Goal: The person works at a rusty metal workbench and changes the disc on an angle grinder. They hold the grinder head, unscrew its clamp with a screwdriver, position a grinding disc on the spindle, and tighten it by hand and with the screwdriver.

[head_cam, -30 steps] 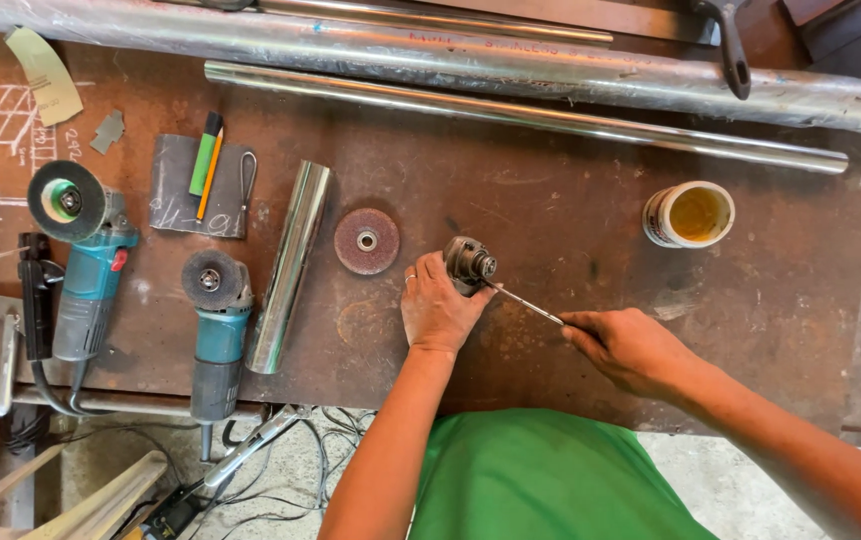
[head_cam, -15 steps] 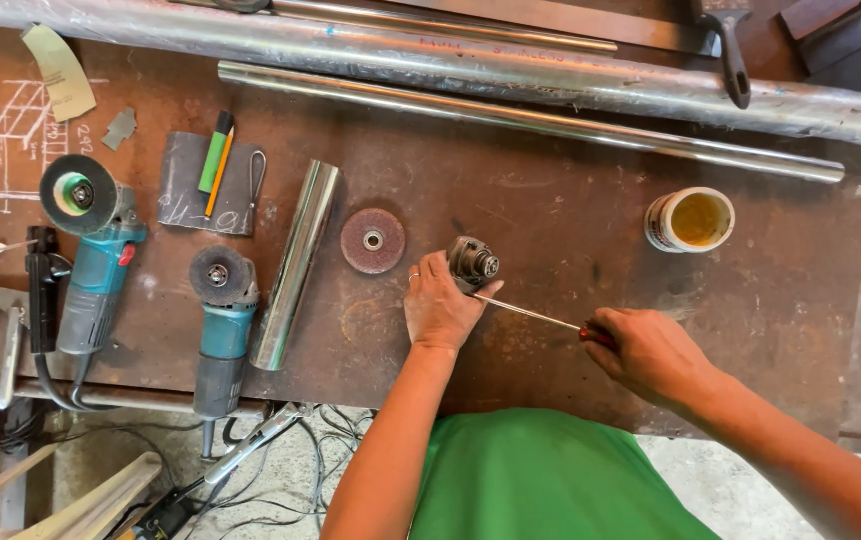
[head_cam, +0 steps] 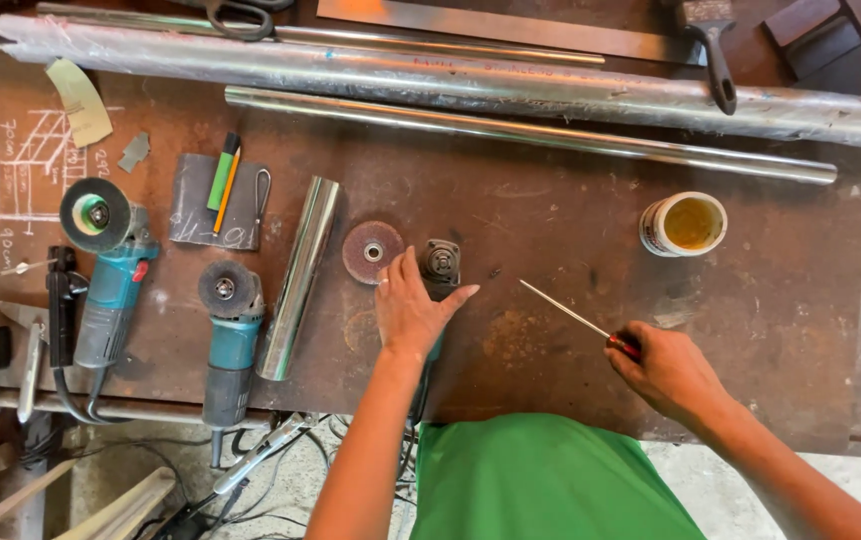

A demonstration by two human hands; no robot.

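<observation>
Rusty steel tabletop (head_cam: 550, 330) carries all items. Long plastic-wrapped tube (head_cam: 450, 85) and a bare steel tube (head_cam: 530, 133) lie along the far side. Two blue angle grinders (head_cam: 110, 270) (head_cam: 228, 340) rest at left, a short polished pipe (head_cam: 298, 275) beside them. Left hand (head_cam: 412, 310) lies flat over a third angle grinder (head_cam: 439, 268), fingers spread, pressing it down; its spindle head shows above the fingers. Right hand (head_cam: 668, 372), well apart, is clenched around a red-handled screwdriver (head_cam: 578, 320), blade pointing toward the grinder. Worn flap disc (head_cam: 371, 251) lies just beside the left hand. Yellow-filled tin (head_cam: 683, 224) stands farther right.
</observation>
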